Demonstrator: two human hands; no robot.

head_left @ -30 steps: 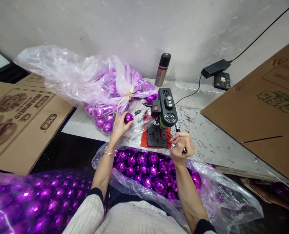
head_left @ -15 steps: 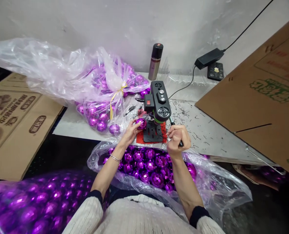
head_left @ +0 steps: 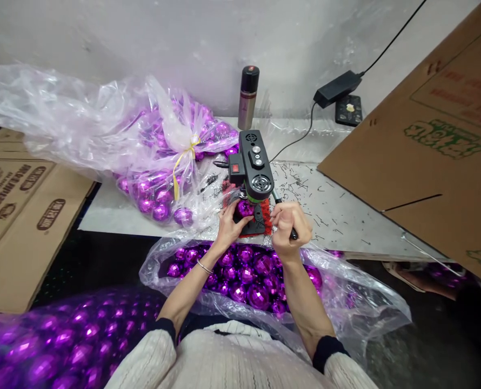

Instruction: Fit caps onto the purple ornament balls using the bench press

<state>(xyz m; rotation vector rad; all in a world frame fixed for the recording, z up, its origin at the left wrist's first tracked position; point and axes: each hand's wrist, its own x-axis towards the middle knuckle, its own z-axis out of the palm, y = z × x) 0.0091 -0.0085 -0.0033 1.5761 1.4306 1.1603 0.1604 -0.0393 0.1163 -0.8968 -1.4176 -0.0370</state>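
Observation:
A shiny purple ball (head_left: 246, 208) sits under the head of a small black press (head_left: 256, 165), above its slotted base plate. My left hand (head_left: 231, 224) pinches this ball from the left and front. The fingers of my right hand (head_left: 291, 224) are wrapped round the press's lever (head_left: 293, 234), whose black tip pokes out below the fist. Red material (head_left: 267, 216) lies beneath the base. An open clear bag of purple balls (head_left: 259, 296) lies under my forearms.
Behind the press stands a spray can (head_left: 248, 97). A tied bag of purple balls (head_left: 159, 189) lies to its left. Small dark pins litter the white table (head_left: 346, 216). Cartons (head_left: 435, 135) rise at the right, and flat cardboard (head_left: 29, 216) lies left.
My left hand has moved right with the purple ball, bringing it from beside the press to under its head. My right hand remains on the lever. The whole view has shifted slightly.

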